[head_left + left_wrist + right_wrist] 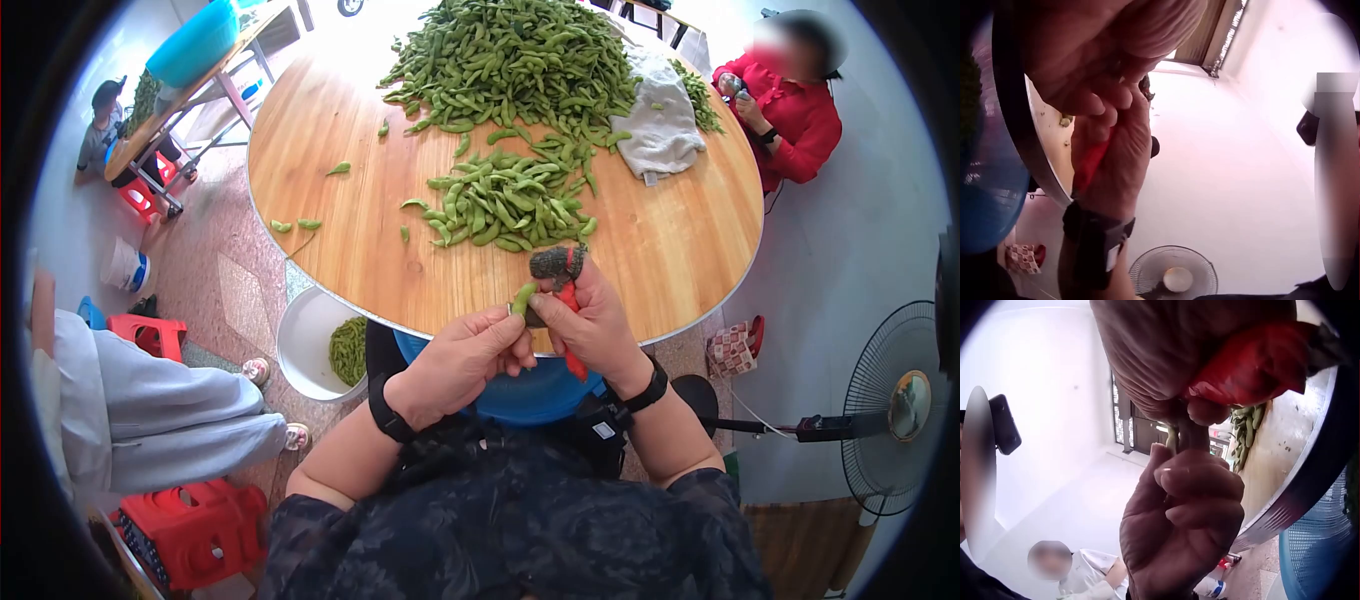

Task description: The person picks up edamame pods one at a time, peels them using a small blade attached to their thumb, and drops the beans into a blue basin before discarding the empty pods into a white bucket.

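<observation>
Just past the table's near edge, both hands meet around one green pod point(523, 298). My left hand point(465, 358) pinches its lower end between thumb and fingers. My right hand point(600, 325) has its thumb at the pod and grips a red-handled tool point(577, 365) with a dark wrapped end point(556, 263); the exact kind of tool cannot be told. In the right wrist view the red handle point(1247, 365) lies across my right hand point(1191, 350), with my left hand point(1185, 519) below. Fingers largely hide the contact in the left wrist view.
A big pile of pods point(510, 60) and a smaller one point(505, 200) lie on the round table point(340, 230), beside a white cloth point(660, 120). Below the edge are a blue basket point(530, 395) and a white tub point(300, 345). A fan point(905, 400) stands right; people are at both sides.
</observation>
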The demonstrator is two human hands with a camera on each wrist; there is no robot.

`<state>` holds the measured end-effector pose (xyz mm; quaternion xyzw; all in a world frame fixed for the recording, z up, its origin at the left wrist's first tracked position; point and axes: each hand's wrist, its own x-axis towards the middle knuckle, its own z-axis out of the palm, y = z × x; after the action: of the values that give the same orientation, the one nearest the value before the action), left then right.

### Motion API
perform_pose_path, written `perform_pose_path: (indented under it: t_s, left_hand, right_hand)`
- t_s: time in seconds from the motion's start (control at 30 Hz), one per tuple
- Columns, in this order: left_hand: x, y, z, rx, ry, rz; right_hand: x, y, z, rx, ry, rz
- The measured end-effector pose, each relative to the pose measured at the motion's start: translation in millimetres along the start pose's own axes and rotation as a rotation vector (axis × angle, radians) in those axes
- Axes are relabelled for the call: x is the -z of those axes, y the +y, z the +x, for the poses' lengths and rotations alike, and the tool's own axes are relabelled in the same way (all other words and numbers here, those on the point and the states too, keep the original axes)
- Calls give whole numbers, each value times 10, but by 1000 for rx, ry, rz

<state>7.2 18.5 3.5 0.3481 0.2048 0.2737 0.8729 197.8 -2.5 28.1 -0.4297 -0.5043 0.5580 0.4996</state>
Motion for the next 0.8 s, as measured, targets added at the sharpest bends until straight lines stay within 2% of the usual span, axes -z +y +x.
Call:
perform_pose_path:
  t_s: [0.07,0.13,0.17,0.23,0.27,0.33,0.47,0.67,0.73,0.8]
  left_hand:
    - [-7,-5,-43,41,-21,-52]
    - [-69,24,-104,47,110,133]
    - [-94,18,-116,51,113,132]
    - [-137,-6,-124,-64,227,394]
    - [-117,-17,-136,-61,231,391]
    - [-52,-44,-176,-96,188,625]
    - [-33,12,-240,14,160,653]
    - [6,64,-273,147,62,918]
    - [16,32,-283,36,15,993]
    - [15,35,-306,-14,-1,1082]
  right_hand:
    - [-20,-24,-62,-37,27,1]
    - [-29,-41,-126,-71,56,3]
    - [-26,-57,-160,-110,52,-14]
    - [-28,-94,-220,-153,46,-30]
    - [-33,-110,-248,-219,-10,42]
    - [-49,-127,-288,-306,-133,93]
    - [-26,-165,-329,-360,-248,-49]
    - [5,-52,-331,-389,-381,-204]
    - [-27,6,-350,-288,-388,-282]
    - [-40,-42,-347,-282,-405,-375]
